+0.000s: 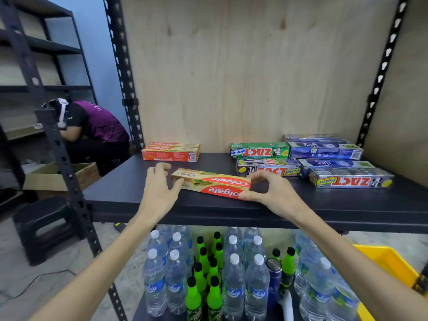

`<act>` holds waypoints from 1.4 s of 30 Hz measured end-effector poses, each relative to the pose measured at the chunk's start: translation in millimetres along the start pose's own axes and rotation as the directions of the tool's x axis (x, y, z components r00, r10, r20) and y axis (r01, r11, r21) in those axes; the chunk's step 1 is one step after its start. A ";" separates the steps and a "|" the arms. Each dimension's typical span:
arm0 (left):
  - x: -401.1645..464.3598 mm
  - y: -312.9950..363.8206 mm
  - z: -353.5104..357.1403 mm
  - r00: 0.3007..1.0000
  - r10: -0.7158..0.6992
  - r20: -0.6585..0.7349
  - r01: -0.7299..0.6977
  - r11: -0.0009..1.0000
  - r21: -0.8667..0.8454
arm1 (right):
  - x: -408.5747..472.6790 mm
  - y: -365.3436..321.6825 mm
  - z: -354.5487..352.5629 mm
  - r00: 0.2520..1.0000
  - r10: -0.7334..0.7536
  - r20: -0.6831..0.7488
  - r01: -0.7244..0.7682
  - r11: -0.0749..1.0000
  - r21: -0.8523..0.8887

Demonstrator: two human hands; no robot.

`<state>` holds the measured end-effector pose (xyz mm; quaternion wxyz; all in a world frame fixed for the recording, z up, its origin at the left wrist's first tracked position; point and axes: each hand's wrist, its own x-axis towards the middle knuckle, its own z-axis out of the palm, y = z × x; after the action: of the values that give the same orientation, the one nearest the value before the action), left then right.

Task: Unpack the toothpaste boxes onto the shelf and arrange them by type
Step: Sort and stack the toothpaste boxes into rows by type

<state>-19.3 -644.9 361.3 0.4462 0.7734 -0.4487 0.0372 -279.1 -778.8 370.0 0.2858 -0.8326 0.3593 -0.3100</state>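
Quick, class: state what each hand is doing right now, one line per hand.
Left hand: thumb touches the left end of the Colgate box, fingers loosely curled above the shelf.
Right hand: pinches the box's right end.

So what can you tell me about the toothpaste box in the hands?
The Colgate box is long, cardboard-looking, red and cream, its logo upside down to the camera. It lies flat and slightly angled near the dark shelf's front edge. The left hand touches its cream end; the right hand pinches its red end. It seems closed.
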 end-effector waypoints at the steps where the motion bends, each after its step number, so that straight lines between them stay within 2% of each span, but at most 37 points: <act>1: -7.6 1.6 1.2 0.999 -0.012 -0.034 0.012 1.000 0.012 | -4.2 -4.6 4.7 1.000 -0.002 -0.007 0.002 1.000 0.002; 4: -27.4 7.9 1.2 0.999 0.003 -0.039 -0.001 0.998 0.064 | -13.8 -16.8 21.5 0.999 -0.023 -0.025 0.024 0.999 0.044; 7: -47.6 17.3 -5.8 0.997 0.034 0.072 -0.033 0.999 -0.016 | -20.6 -28.7 37.6 0.996 -0.072 -0.050 0.078 0.989 0.123; 9: -56.6 18.6 -12.8 0.989 0.074 0.124 -0.064 0.995 -0.079 | -24.4 -38.5 46.1 0.991 -0.137 -0.003 0.135 0.976 0.171; 12: -58.8 11.6 -23.2 0.969 0.114 0.220 -0.099 0.992 -0.075 | -26.8 -51.8 58.0 0.961 -0.261 0.088 0.242 0.953 0.182; 17: -51.2 -2.2 -38.3 0.971 0.080 0.226 -0.072 0.996 -0.046 | -13.4 -63.5 71.7 0.901 -0.371 0.226 0.344 0.927 0.149; 20: -39.1 -17.6 -45.6 0.972 0.104 0.212 -0.093 0.994 -0.063 | 6.6 -64.0 75.1 0.920 -0.341 0.194 0.314 0.936 0.156; 23: -18.3 -28.9 -66.8 0.921 0.163 0.354 -0.169 0.985 -0.014 | 38.8 -56.7 78.1 0.966 -0.256 0.039 0.255 0.967 0.025; 25: 2.6 -40.9 -82.8 0.884 0.136 0.447 -0.165 0.986 0.027 | 58.9 -54.5 79.6 0.985 -0.161 0.058 0.165 0.983 -0.075; 27: 25.4 -58.6 -90.5 0.898 0.098 0.430 -0.152 0.984 0.095 | 78.5 -52.4 83.7 0.989 -0.106 0.107 0.118 0.986 -0.118; 29: 44.7 -76.2 -87.6 0.929 0.073 0.364 -0.135 0.980 0.148 | 95.8 -52.7 91.7 0.985 -0.110 0.133 0.121 0.989 -0.081; 31: 63.3 -90.5 -80.4 0.957 0.055 0.284 -0.095 0.987 0.127 | 110.7 -55.9 101.0 0.981 -0.141 0.130 0.145 0.989 -0.025; 37: 122.0 -117.4 -50.4 0.990 -0.084 0.114 0.077 0.995 0.057 | 156.6 -55.9 128.8 0.977 -0.192 0.090 0.195 0.980 -0.028; 39: 137.9 -119.6 -39.7 0.984 -0.131 0.118 0.132 0.991 0.000 | 167.6 -52.0 138.9 0.980 -0.193 0.050 0.196 0.979 -0.051; 42: 168.7 -129.3 -30.0 0.973 -0.150 0.177 0.150 0.989 0.011 | 180.3 -51.2 142.0 0.985 -0.173 0.021 0.174 0.982 -0.073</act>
<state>185.3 -709.0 371.7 0.4069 0.8047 -0.4271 -0.0661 -55.9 -853.1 370.2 0.2289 -0.8730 0.2948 -0.3140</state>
